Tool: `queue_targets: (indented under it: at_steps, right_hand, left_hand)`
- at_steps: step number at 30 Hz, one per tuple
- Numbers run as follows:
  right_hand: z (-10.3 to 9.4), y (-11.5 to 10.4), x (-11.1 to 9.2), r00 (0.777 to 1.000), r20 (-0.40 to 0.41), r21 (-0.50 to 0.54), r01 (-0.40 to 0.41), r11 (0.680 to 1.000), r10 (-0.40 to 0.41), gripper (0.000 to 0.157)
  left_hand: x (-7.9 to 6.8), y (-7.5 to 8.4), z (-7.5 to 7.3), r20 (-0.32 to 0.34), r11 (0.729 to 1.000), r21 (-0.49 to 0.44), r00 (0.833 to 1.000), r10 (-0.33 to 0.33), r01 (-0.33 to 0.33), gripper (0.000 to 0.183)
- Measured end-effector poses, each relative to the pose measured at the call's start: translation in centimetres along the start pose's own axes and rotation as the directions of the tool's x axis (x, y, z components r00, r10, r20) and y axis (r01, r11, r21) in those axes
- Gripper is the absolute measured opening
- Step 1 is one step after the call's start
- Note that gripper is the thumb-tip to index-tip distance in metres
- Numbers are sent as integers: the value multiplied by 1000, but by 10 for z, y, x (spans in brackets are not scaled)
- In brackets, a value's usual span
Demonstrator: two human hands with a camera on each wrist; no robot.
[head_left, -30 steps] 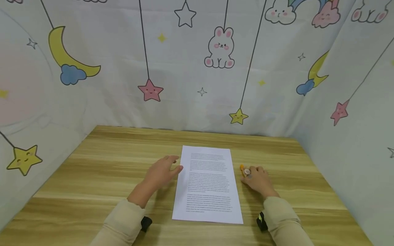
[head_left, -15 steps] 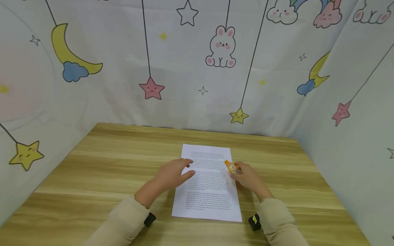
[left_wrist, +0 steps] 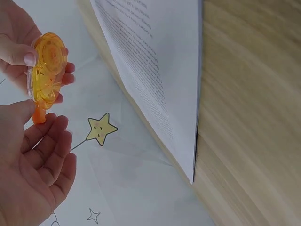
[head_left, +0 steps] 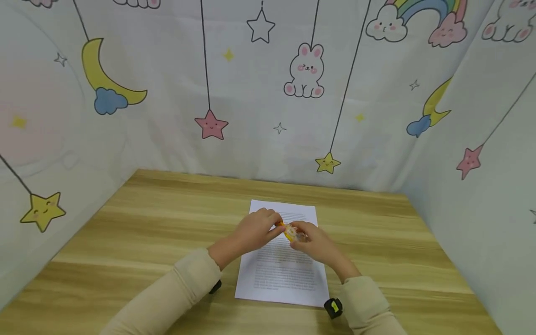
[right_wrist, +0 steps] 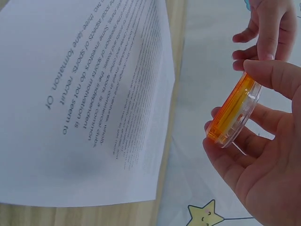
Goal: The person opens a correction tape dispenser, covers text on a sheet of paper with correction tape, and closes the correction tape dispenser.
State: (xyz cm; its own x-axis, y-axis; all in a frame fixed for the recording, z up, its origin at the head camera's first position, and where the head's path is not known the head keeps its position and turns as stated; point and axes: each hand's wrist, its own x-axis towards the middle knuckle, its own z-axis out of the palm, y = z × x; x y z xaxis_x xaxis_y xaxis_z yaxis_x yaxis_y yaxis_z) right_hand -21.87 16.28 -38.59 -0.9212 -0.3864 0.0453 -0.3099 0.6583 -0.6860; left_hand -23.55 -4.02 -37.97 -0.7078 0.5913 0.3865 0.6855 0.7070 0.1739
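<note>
The fingers (left_wrist: pixel 55 153) of the left hand (head_left: pixel 254 232) were drawn in, thumb and forefinger pinching the narrow orange tip (left_wrist: pixel 39 115) of what looked like a tape dispenser (left_wrist: pixel 51 61), the others loosely curled. The right hand (head_left: pixel 311 239) gripped its rounded body, thumb to one side and fingertips to the other, with little gap beyond the dispenser's own breadth. With its orange and clear plastic and the wheels showing through, it would probably be light and stiff, smooth enough to slide under a careless thumb, and more fragile at the clear side than a solid block. The body's edge seemed the sound place to hold, leaving the tip for a gentle pinch. The dispenser lay between the two hands, tip toward the left fingers and body within the right ones, raised over the upper part of a printed sheet (head_left: pixel 284 274) on the wooden table (head_left: pixel 167 204).
</note>
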Motion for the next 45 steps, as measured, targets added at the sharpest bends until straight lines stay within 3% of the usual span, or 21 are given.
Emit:
queue_targets:
  at_steps: [5, 10, 15, 19, 26, 32, 36, 41, 45]
  right_hand:
    - [0, -5, 3, 998, -2, -63, 65, 996, -65, 47]
    - [-1, -7, 6, 997, 13, -78, 81, 994, -80, 48]
    - [1, -5, 8, 997, 29, -48, 72, 996, -71, 46]
    - [4, -4, 9, 996, 33, 41, 76, 996, -78, 42]
    - [8, -3, 9, 994, 78, 207, 52, 977, -70, 43]
    - [10, -8, 9, 992, 104, 200, 43, 979, -65, 46]
    - [13, -11, 9, 993, 103, 204, 37, 978, -59, 47]
    - [16, -10, 8, 991, 121, 201, 37, 979, -62, 51]
    - [16, -4, 11, 988, 135, 226, 45, 973, -77, 38]
  left_hand:
    - [-3, -3, 0, -72, 986, 159, 996, 54, -43, 25]
    - [-7, -8, 0, -103, 973, 222, 991, 89, -64, 27]
    - [-11, -12, 4, -155, 965, 246, 980, 128, -88, 26]
    - [-13, -10, 8, -214, 969, 228, 967, 141, -91, 25]
    - [-15, 0, 6, -262, 981, 189, 962, 84, -35, 23]
    - [-18, 4, 1, -245, 963, 266, 962, 119, -51, 25]
    - [-20, 2, 1, -234, 961, 265, 961, 148, -84, 25]
    - [-24, -1, 5, -229, 965, 254, 965, 128, -68, 26]
    - [-25, -1, 10, -271, 969, 244, 956, 116, -49, 26]
